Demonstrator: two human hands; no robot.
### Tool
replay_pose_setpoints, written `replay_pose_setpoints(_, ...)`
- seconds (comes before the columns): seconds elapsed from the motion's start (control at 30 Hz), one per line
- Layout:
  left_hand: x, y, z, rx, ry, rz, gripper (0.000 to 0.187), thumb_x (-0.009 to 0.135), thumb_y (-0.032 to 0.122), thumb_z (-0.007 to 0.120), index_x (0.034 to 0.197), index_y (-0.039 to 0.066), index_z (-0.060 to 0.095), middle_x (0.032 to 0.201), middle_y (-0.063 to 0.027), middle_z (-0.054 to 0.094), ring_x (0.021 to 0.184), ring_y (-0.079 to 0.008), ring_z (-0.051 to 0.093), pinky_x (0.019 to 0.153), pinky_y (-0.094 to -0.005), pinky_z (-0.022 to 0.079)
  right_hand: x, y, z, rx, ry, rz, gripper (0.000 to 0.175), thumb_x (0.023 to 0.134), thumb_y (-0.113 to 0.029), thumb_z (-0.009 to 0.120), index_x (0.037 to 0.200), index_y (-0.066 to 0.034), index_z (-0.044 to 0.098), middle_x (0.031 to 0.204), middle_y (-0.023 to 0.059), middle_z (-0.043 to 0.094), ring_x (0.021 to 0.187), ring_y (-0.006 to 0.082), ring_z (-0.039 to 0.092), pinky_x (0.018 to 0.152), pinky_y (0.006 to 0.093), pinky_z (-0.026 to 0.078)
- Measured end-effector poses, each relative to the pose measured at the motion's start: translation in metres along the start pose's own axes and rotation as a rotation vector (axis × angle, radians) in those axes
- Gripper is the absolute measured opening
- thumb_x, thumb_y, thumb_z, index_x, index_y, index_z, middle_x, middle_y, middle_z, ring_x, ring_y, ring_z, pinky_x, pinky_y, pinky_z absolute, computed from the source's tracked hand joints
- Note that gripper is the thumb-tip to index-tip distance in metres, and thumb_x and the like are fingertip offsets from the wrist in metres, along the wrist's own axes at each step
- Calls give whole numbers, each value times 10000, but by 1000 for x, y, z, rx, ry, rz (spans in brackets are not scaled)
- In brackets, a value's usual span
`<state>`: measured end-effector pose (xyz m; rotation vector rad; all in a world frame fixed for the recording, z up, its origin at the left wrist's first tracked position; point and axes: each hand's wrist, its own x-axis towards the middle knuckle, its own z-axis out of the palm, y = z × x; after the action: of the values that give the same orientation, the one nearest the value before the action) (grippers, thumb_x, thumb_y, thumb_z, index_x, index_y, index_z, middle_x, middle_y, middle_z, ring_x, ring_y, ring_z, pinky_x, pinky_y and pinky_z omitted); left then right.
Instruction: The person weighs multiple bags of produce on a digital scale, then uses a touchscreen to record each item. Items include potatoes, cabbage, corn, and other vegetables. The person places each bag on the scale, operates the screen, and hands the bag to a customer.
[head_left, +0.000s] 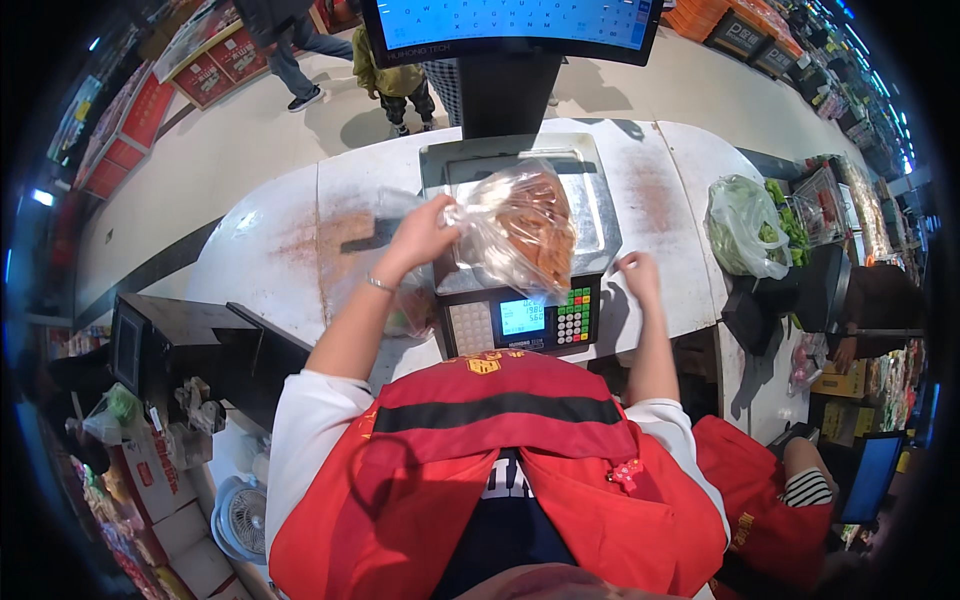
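Observation:
My left hand (429, 231) grips the gathered neck of a clear plastic bag (534, 225) with orange-brown food inside. The bag is over the metal pan of an electronic scale (596, 247); whether it touches the pan I cannot tell. To the right of the scale, my right hand (639, 271) is held with curled fingers; whether anything small is in it I cannot tell. The scale's lit display (523, 316) and keypad (574, 315) face me. Another clear bag (411, 309), partly behind my left forearm, lies at the scale's left side.
A monitor (514, 26) stands on a post behind the scale. Bagged green vegetables (742, 225) rest on the white counter (660, 172) to the right. A co-worker in red is at lower right. People stand beyond the counter. A blue fan (244, 517) is at lower left.

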<state>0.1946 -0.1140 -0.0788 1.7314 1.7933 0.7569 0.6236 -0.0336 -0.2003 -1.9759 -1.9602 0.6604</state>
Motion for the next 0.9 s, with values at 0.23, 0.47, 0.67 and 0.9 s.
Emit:
replay_pose_setpoints(0.23, -49, 5, 27, -260, -42, -162, 254, 855, 222, 680, 977, 20, 586, 731, -46, 601, 642, -106, 532, 588, -279, 429, -8, -140, -13, 642, -98, -358, 307, 818, -339, 706, 757, -50, 621, 1326, 164, 521, 1269, 282, 438, 1057, 405, 315)
replay_pose_setpoints(0.47, -62, -9, 17, -323, 3, -115, 241, 840, 198, 673, 994, 26, 603, 700, -83, 585, 617, -126, 524, 578, -285, 428, -12, -186, -16, 186, 354, -489, 580, 689, -531, 761, 996, -63, 608, 1290, 159, 495, 1242, 360, 399, 1027, 512, 301)
replay_pose_setpoints(0.67, -69, 11, -12, -438, 155, 55, 263, 899, 212, 621, 1104, 50, 598, 688, -16, 575, 586, -113, 499, 561, -274, 425, -18, -238, 18, -363, -97, -956, 326, 777, -228, 685, 1083, -124, 641, 1277, 101, 567, 1311, 316, 408, 1153, 535, 136)
replay_pose_setpoints(0.9, -135, -4, -128, -1167, 415, -170, 241, 1013, 240, 420, 1018, 36, 548, 574, 57, 303, 505, -63, 266, 510, -223, 268, 111, -54, -104, 1244, 163, -163, 198, 929, -97, 518, 1108, -39, 581, 969, 40, 625, 840, 122, 578, 782, 251, 464)
